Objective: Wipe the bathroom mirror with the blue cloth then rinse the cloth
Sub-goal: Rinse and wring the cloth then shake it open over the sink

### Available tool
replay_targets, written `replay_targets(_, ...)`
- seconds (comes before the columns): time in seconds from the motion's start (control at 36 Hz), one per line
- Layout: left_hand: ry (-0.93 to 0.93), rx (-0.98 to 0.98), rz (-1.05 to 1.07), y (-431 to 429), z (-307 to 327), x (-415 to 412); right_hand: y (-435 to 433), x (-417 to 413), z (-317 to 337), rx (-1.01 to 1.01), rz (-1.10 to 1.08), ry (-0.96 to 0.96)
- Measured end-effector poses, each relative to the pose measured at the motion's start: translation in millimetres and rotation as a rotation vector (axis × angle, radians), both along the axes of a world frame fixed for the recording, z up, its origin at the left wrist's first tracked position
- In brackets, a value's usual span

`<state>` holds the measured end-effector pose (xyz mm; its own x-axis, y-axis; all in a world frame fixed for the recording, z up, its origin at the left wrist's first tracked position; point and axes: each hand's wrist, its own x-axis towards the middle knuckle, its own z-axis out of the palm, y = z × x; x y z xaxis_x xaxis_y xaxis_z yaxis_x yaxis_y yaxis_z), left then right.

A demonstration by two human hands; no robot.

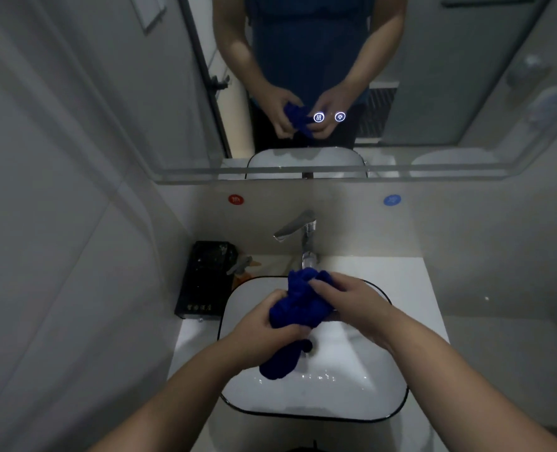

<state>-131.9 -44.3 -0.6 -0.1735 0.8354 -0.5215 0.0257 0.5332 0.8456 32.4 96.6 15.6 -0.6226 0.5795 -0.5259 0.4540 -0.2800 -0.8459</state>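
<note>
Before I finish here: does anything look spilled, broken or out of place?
Nothing stands out. The left hand and right hand grip the blue cloth over the white basin; droplets lie inside it, as expected. The black tray beside it looks cluttered.

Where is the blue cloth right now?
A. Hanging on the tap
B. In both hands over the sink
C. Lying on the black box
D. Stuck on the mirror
B: the left hand and right hand both grip the bunched cloth above the sink.
</note>
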Motion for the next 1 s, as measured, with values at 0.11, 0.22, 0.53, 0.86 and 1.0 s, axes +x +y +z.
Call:
replay_targets(0.11, 0.051, 0.065, -0.066, -15.7, 10.6, -7.8, 3.0, 7.9, 17.8, 0.029, 0.028, -0.121)
replay_targets(0.22, 0.042, 0.128, -0.025, -27.3, 14.1, -13.5, 5.8, 15.9, 37.3, 0.149, 0.010, -0.226)
replay_targets(0.53, -0.080, 0.125, -0.004, -45.4, 18.9, -22.9, -27.0, -2.5, 121.1, 0.561, -0.024, -0.068)
replay_targets(0.86, 0.381, 0.443, -0.057, -14.4, 104.3, 13.6, -53.0, -11.3, 198.3, 0.775, 0.123, 0.026)
replay_targets(1.0, 0.239, 0.404, -0.058, -11.6, 128.2, -9.5, -35.6, 5.5, 233.9, 0.939, -0.022, 0.036)
